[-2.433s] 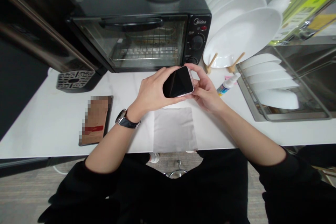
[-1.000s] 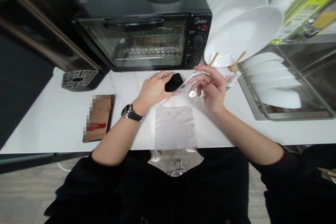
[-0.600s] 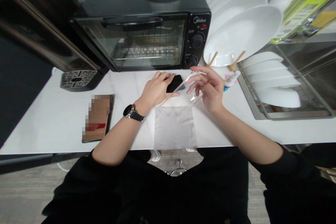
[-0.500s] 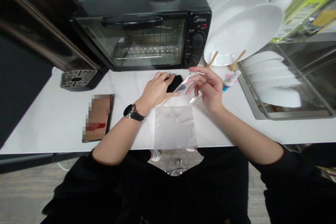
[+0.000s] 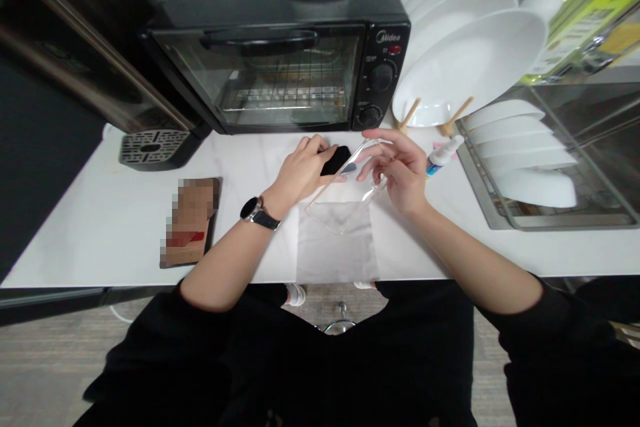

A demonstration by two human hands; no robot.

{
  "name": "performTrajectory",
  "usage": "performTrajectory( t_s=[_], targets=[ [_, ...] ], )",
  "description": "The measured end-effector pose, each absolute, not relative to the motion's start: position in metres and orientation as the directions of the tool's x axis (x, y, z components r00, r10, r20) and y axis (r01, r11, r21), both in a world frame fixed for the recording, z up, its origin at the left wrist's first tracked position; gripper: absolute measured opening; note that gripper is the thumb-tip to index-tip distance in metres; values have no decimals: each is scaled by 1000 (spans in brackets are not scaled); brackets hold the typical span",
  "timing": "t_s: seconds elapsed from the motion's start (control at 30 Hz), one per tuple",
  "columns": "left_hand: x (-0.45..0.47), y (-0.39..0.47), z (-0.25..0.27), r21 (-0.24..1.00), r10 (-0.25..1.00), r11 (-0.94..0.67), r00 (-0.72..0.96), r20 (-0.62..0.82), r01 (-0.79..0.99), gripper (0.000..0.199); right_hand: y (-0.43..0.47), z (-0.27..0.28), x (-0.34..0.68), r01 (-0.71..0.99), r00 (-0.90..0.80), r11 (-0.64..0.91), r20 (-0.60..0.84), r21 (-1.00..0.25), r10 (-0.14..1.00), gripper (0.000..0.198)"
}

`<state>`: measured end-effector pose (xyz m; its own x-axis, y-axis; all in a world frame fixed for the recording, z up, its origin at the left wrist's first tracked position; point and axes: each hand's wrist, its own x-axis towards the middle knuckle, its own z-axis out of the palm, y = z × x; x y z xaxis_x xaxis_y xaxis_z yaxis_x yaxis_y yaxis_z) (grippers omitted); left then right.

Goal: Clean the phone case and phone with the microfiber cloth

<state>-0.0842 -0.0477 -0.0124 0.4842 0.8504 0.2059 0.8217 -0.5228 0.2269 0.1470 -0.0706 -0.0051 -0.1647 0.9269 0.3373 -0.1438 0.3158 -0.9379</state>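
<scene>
Phone [image 5: 337, 160], one, in left hand [image 5: 301, 170]; clear case [image 5: 349, 195], one, in right hand [image 5: 403, 170].

On my feed the person wears a wristwatch [image 5: 251, 209] with a round, black face in a silvery case. Its black strap [image 5: 266, 219] carries a small bright metal fitting. Between the watch and the left hand [image 5: 303, 165], the wrist is bare. Up the arm from the watch, I see a loose black left sleeve [image 5: 150, 337] ending near the elbow in a soft, wide opening. Across from the watch, the right sleeve [image 5: 560, 333] matches it in colour and cut, above a bare forearm and right hand [image 5: 403, 172]. Nearer the body than the watch, I see plain black clothing [image 5: 345, 380], its folds hard to make out.
</scene>
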Motion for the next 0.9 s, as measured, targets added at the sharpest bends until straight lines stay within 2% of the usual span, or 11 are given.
performTrajectory(
  t_s=[0.1,0.2,0.27,0.33,0.47,0.57,0.67,0.77,0.8,0.83,0.9],
  targets=[
    [-82,-47,-11,304,843,-536,480,242,788,67,-70,-5,149,-127,-172,315,334,-941,927,43],
    [-80,-47,-4,610,862,-506,368,348,609,72,-70,-5,150,-103,-199,317,332,-943,922,51],
    [-79,-48,2,867,903,-355,369,221,349,87,-69,-5,149,-100,-233,334,349,-937,908,58],
    [-80,-51,8,980,837,-124,547,18,158,97,-68,-6,147,-81,-261,359,367,-930,893,59],
    [-83,-58,18,990,605,95,783,-141,104,88,-73,-3,145,61,-256,466,438,-883,862,56],
    [-84,-61,23,991,657,101,741,-137,93,94,-92,5,152,290,-155,650,635,-703,757,61],
    [-83,-60,26,997,754,73,653,-74,29,92,-122,9,164,457,-213,720,721,-523,659,35],
    [-79,-57,21,975,807,159,589,-36,-158,88,-148,-4,173,457,-550,701,446,-547,706,32],
    [-78,-57,19,953,813,202,581,-35,-226,88,-153,-10,175,479,-601,706,392,-522,697,42],
    [-76,-57,16,927,812,244,583,-35,-284,86,-156,-16,176,484,-623,713,372,-507,688,38],
    [-73,-58,11,880,795,312,605,-36,-359,84,-158,-24,177,530,-587,688,371,-496,720,15]
  ],
)
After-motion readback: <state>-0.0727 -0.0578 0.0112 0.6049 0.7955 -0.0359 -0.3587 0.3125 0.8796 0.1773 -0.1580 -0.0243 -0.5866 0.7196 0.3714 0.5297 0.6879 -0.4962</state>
